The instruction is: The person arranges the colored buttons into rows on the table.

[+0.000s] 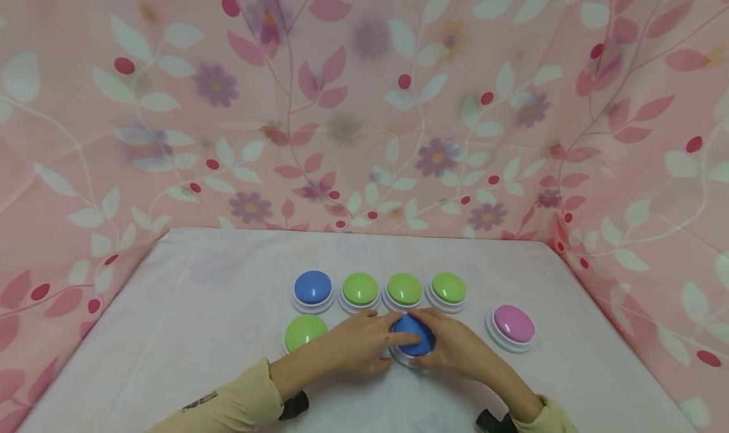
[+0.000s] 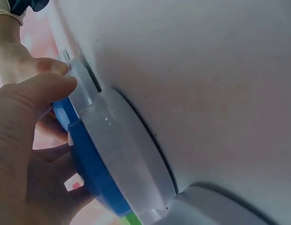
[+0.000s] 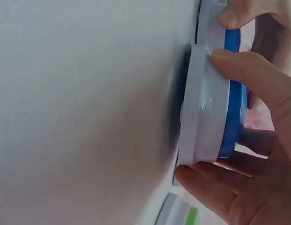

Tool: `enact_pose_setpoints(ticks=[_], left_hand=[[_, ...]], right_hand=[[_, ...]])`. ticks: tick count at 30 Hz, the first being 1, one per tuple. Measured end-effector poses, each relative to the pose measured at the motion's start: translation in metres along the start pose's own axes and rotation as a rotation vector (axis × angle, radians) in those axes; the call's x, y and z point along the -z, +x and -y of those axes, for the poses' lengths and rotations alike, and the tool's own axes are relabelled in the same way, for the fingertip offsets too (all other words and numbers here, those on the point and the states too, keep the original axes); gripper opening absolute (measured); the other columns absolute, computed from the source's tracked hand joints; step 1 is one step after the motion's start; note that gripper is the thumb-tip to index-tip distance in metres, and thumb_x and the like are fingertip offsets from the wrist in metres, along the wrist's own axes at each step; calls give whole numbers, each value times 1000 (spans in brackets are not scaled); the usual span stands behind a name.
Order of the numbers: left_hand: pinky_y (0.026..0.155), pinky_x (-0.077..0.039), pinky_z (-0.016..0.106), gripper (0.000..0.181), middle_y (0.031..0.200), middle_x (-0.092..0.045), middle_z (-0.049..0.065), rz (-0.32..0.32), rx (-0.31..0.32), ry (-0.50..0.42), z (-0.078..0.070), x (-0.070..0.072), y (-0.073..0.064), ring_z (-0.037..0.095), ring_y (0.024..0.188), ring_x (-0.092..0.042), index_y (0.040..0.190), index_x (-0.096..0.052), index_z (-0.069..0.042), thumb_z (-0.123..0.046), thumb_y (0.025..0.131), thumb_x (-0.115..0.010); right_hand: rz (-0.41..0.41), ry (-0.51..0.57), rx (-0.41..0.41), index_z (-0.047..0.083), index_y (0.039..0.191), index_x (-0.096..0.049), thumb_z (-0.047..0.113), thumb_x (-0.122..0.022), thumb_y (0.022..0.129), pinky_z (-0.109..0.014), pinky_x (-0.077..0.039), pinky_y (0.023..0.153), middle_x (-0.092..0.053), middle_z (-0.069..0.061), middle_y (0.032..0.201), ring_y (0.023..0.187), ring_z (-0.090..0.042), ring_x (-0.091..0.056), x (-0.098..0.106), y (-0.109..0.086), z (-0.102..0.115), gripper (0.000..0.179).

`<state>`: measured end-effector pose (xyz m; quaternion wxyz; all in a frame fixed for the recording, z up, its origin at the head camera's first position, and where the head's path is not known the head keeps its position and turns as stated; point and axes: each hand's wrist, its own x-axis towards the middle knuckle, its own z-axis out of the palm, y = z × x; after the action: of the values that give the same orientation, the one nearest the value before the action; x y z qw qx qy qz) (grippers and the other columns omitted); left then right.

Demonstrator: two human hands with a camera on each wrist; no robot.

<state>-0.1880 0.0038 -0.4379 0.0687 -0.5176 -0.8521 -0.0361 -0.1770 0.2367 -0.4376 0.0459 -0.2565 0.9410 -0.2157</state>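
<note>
My right hand [image 1: 458, 344] grips a blue push button [image 1: 409, 326] with a white round base, thumb on the base's near side and fingers on the far side. In the right wrist view that base [image 3: 208, 112] is slightly tilted, one edge off the table. To its left, my left hand [image 1: 360, 339] holds a second blue push button [image 2: 96, 176] by thumb and fingers; the hand hides it in the head view. One left finger reaches over the right-hand button's blue top. The two bases stand side by side. A green push button [image 1: 304, 332] lies left of them, partly behind my left forearm.
Behind the hands, a row holds a blue button [image 1: 312, 287] and three green ones, the last a green button [image 1: 448, 287]. A pink button [image 1: 514, 323] stands to the right on the white-covered table [image 1: 171, 306]. Floral cloth [image 1: 364, 104] hangs around the table.
</note>
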Motion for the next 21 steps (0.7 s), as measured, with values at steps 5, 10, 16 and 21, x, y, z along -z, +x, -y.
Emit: enact_pose_setpoints(ticks=[5, 10, 16, 21], left_hand=[[97, -49, 43, 61, 144, -52, 12, 10, -9, 36, 1, -3, 0, 18, 126, -56, 145, -49, -35, -37, 88, -69], [96, -50, 45, 62, 145, -52, 13, 0, -24, 33, 1, -5, 0, 18, 127, -55, 146, -49, -34, -36, 87, -70], [97, -49, 46, 63, 146, -51, 13, 2, -25, 25, 1, -5, 1, 17, 129, -55, 147, -47, -36, -36, 88, -69], [100, -48, 50, 63, 148, -49, 13, 14, -16, 3, 1, -2, 0, 17, 131, -53, 147, -46, -37, -34, 88, -69]], right_hand=[[31, 38, -27, 9, 143, -49, 41, -86, 73, -47, -53, 95, -55, -9, 135, 117, -25, -60, -5, 0, -3, 86], [30, 46, -40, 9, 144, -48, 40, -85, 74, -47, -52, 95, -55, -9, 135, 117, -25, -59, -5, -2, -3, 85], [25, 34, -30, 10, 144, -47, 41, -85, 74, -47, -53, 94, -55, -8, 135, 116, -25, -60, -4, -4, -3, 85], [21, 28, -10, 9, 145, -47, 42, -84, 76, -47, -53, 94, -55, -9, 135, 117, -26, -60, -4, -4, -4, 85]])
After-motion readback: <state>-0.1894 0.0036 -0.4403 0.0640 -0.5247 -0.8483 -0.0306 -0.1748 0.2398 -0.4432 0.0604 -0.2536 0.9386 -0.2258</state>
